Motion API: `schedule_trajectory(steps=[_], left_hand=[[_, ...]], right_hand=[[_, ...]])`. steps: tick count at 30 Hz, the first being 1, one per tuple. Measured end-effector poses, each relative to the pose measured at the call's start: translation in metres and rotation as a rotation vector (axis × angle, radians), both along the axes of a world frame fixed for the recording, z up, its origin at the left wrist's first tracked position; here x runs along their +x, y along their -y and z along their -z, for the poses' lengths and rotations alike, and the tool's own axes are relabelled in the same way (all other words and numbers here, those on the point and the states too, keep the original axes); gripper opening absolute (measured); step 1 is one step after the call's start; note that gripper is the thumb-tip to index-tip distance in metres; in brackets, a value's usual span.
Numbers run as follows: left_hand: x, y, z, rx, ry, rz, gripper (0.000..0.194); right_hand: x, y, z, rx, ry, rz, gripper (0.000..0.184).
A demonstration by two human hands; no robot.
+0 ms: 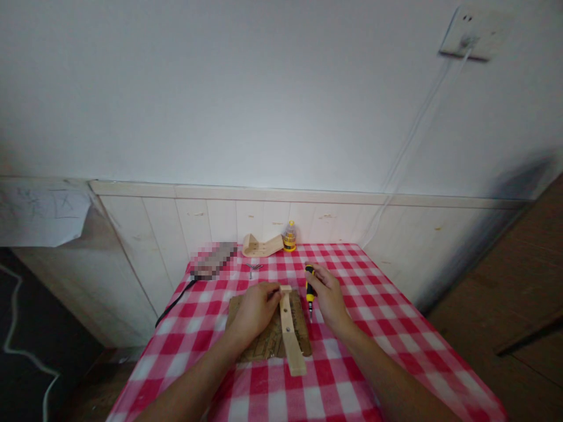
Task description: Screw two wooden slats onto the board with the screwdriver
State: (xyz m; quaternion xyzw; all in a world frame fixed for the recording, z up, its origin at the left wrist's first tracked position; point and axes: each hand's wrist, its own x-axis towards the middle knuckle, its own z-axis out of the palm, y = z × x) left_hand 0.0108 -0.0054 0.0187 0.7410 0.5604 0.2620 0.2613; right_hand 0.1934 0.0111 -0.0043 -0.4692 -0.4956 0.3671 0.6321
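My left hand point(259, 308) is closed, its thumb and fingers pinching the far end of a pale wooden piece point(287, 319). That piece is bent, has holes or screws along it, and lies over a brown cardboard sheet point(259, 346). Just right of the cardboard, my right hand point(328, 293) grips a yellow-and-black screwdriver point(310, 287) by its handle, tip pointing down. The screwdriver is apart from the wood. Beyond my left hand several small screws point(254, 268) lie on the cloth.
A red-and-white checked cloth point(373, 363) covers the table. At its back edge stand another bent wooden piece point(263, 246) and a clear bottle-shaped container with yellow parts point(290, 237). A blurred-out flat object point(215, 262) with a black strap lies back left. A wall point(264, 117) borders the table.
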Motion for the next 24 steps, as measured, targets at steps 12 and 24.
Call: schedule_trajectory(steps=[12,24], left_hand=[[0.0,0.001,0.0,0.024,-0.041,-0.026,0.025],[0.0,0.004,-0.004,-0.015,-0.049,-0.071,0.026]], right_hand=[[-0.002,0.006,-0.016,-0.055,-0.097,-0.021,0.033],[0.026,0.098,-0.074,-0.002,0.216,-0.105,0.021]])
